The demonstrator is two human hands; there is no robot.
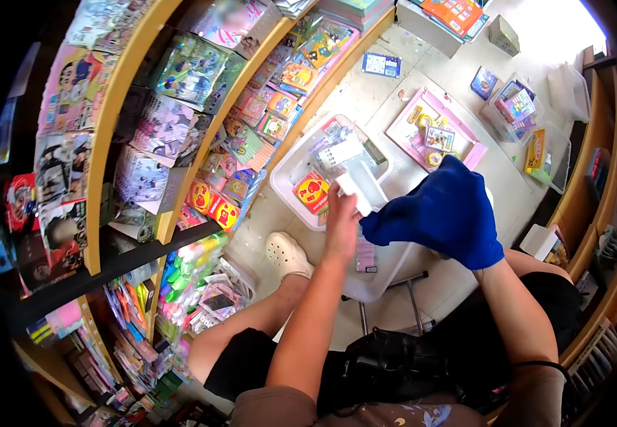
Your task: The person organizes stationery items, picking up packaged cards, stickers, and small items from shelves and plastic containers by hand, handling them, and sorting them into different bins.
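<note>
My left hand [342,219] is closed on a small white box [362,186], held above a clear plastic bin. The bin [285,186] contains packets, among them a red and yellow one [312,191]. A blue cloth [443,206] covers my right hand [476,231], and its left end touches the lower right edge of the white box. The fingers inside the cloth are hidden, but the cloth is bunched around them.
A pink tray [422,146] with tape rolls lies on the tiled floor beyond the bin. Smaller clear containers [561,153] stand at the right. Shelves of stationery [280,107] line the left, and wooden shelving [593,192] runs along the right.
</note>
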